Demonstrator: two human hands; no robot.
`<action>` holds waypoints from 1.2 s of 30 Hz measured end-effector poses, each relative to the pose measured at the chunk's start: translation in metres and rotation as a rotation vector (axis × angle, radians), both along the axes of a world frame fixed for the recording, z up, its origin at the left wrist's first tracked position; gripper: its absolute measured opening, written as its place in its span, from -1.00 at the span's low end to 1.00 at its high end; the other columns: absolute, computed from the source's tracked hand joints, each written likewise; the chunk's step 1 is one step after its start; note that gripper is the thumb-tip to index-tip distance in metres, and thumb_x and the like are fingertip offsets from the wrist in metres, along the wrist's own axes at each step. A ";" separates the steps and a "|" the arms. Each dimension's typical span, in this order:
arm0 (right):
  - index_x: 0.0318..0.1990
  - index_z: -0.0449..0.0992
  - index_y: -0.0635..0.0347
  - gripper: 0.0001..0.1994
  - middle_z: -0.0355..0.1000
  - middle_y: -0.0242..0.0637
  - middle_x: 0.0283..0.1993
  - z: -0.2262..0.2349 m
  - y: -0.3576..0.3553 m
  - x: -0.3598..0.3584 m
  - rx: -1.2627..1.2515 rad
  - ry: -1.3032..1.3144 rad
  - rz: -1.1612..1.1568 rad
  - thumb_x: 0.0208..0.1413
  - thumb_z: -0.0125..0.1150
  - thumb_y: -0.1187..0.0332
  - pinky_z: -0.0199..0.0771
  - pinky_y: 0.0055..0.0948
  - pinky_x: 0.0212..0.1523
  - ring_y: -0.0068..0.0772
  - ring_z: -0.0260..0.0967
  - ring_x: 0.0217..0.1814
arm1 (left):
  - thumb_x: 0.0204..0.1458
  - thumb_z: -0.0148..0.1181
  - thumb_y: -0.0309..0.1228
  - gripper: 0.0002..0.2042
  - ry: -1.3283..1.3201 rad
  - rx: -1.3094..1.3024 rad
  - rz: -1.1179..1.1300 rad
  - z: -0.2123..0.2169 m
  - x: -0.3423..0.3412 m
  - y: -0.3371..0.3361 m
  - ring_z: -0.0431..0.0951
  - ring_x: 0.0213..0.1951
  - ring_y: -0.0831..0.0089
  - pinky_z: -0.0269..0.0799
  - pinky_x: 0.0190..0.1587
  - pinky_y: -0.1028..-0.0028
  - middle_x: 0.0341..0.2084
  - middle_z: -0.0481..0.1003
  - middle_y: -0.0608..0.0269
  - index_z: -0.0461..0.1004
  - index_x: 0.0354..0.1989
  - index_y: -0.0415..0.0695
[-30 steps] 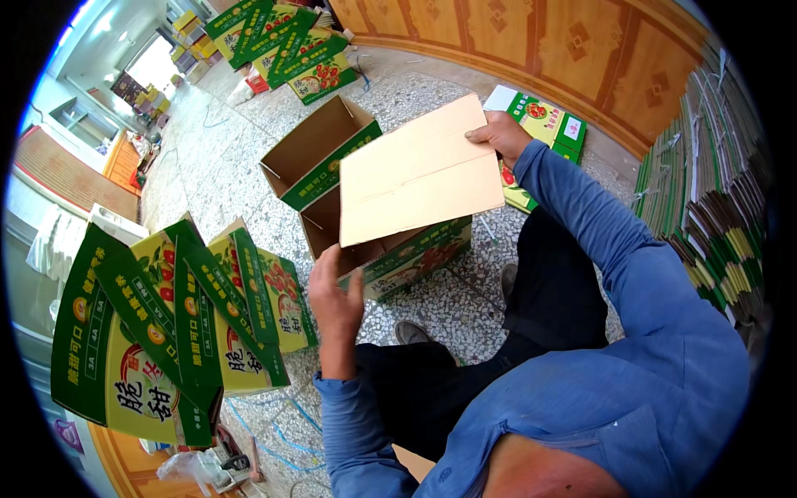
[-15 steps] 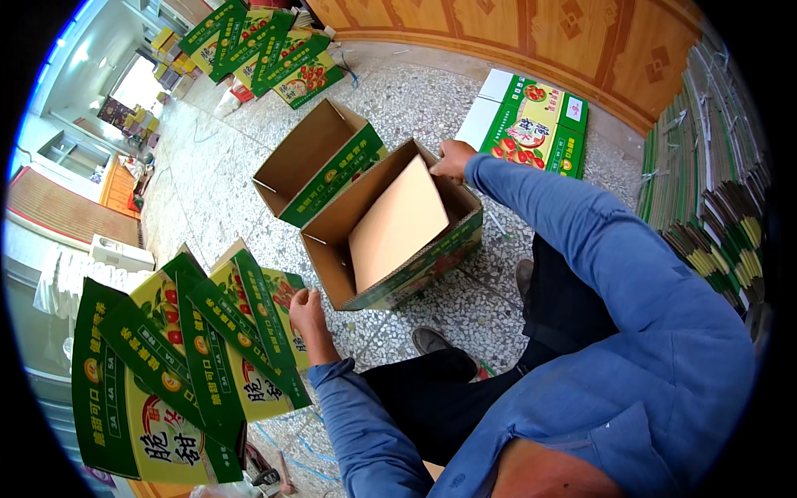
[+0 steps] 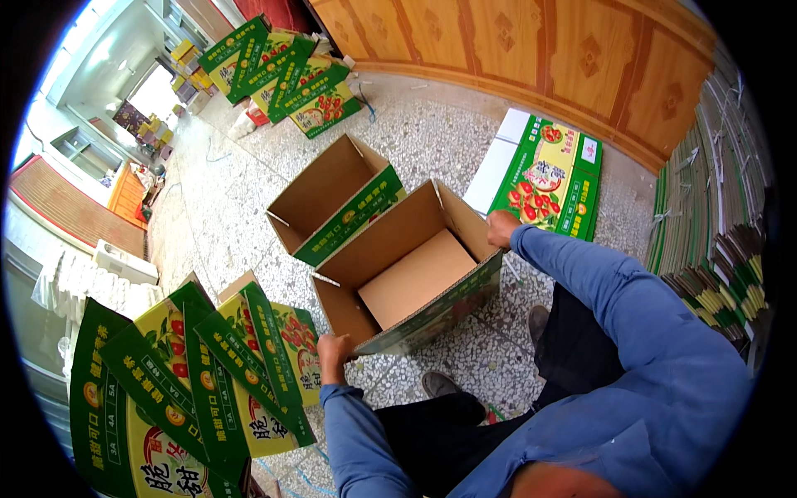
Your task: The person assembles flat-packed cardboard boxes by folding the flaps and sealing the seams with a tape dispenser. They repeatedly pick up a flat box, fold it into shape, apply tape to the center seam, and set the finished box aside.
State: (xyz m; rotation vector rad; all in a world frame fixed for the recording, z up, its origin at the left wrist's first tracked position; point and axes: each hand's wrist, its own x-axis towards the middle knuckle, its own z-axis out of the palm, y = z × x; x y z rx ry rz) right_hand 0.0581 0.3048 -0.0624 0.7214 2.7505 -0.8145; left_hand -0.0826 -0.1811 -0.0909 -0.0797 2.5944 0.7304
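Note:
An open-topped cardboard box, green printed outside and plain brown inside, stands on the floor before my feet. A flat brown cardboard sheet lies low inside it. My right hand is closed over the box's right end, with the fingertips partly hidden by the wall. At its near left corner my left hand is closed on the box's edge, its fingers partly out of sight. A second open box stands just beyond, close against the first.
Folded green-and-yellow cartons overlap in a stack at the left, with another such stack farther back. A printed flat carton lies at the right near a wooden panel. Tied bundles of flattened cardboard line the right side.
The cardboard sheet has gone from tilted to lying flat inside the box. My right hand has left the sheet for the box's right end; my left hand has come to the near left corner.

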 end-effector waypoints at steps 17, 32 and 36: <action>-0.63 0.54 0.14 -0.96 0.43 -0.25 -0.67 0.423 0.152 -0.090 -0.144 0.505 0.282 -0.24 0.20 0.46 0.46 -0.34 -0.72 -0.30 0.41 -0.68 | -0.06 0.11 -0.39 -0.74 0.349 0.711 -0.128 0.343 -0.048 0.036 0.47 -0.70 0.37 0.31 -0.70 0.50 -0.60 0.51 0.04 0.50 -0.40 -0.43; -0.57 0.58 0.27 -0.93 0.48 0.00 -0.53 0.369 -0.009 -0.229 0.344 0.753 0.243 -0.31 0.21 0.50 0.52 -0.25 -0.55 -0.17 0.51 -0.54 | -0.15 0.22 -0.49 -0.86 0.659 0.750 0.164 0.219 -0.199 0.023 0.42 -0.74 0.42 0.31 -0.74 0.46 -0.69 0.43 0.17 0.48 -0.56 -0.35; -0.57 0.56 0.34 -0.90 0.47 0.04 -0.57 0.343 -0.031 -0.260 0.500 0.688 0.415 -0.34 0.18 0.54 0.52 -0.21 -0.59 -0.13 0.52 -0.56 | -0.16 0.23 -0.50 -0.87 0.548 0.666 0.183 0.175 -0.223 -0.011 0.47 -0.70 0.37 0.35 -0.76 0.42 -0.67 0.45 0.13 0.51 -0.53 -0.34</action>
